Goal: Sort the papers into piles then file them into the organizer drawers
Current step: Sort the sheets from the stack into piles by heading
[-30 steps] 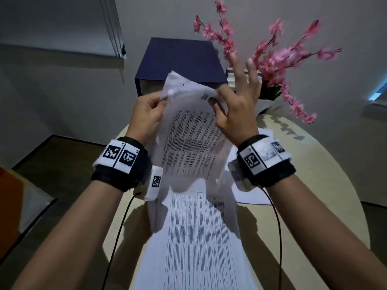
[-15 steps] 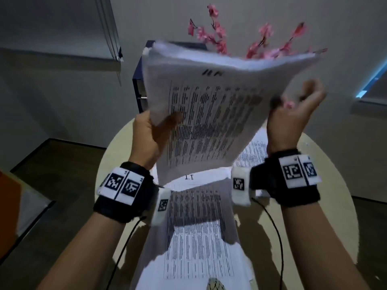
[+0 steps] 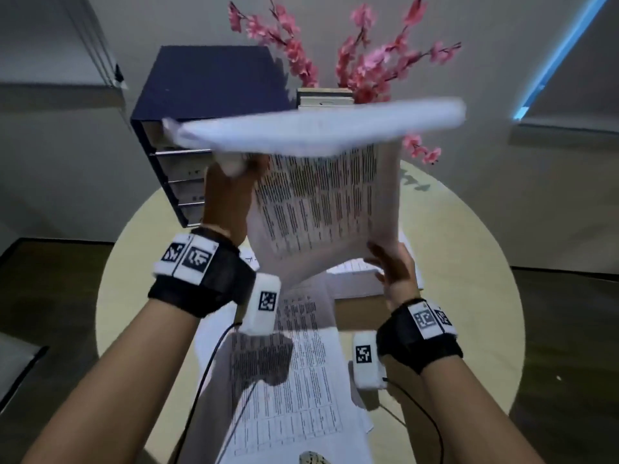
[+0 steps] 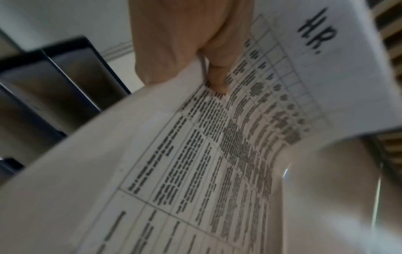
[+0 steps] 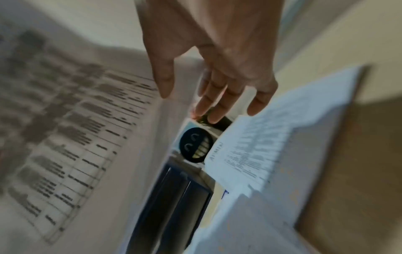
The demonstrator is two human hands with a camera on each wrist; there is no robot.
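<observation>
The left hand (image 3: 231, 195) pinches a bunch of printed papers (image 3: 321, 209) up in the air, thumb on the front of the top sheet, which says "HR." at its top. The papers curl over at the top, and that edge is blurry. The right hand (image 3: 395, 272) is at 4 o'clock from the bunch, fingers straight and spread; it seems to touch the bottom corner, but I cannot tell for sure. At 10 o'clock stands the dark blue organizer (image 3: 201, 105) with its drawers, on the round table (image 3: 469, 296). More papers (image 3: 294, 380) lie flat on the table at 6 o'clock. Pink flowers (image 3: 351, 55) stand at 12 o'clock behind.
</observation>
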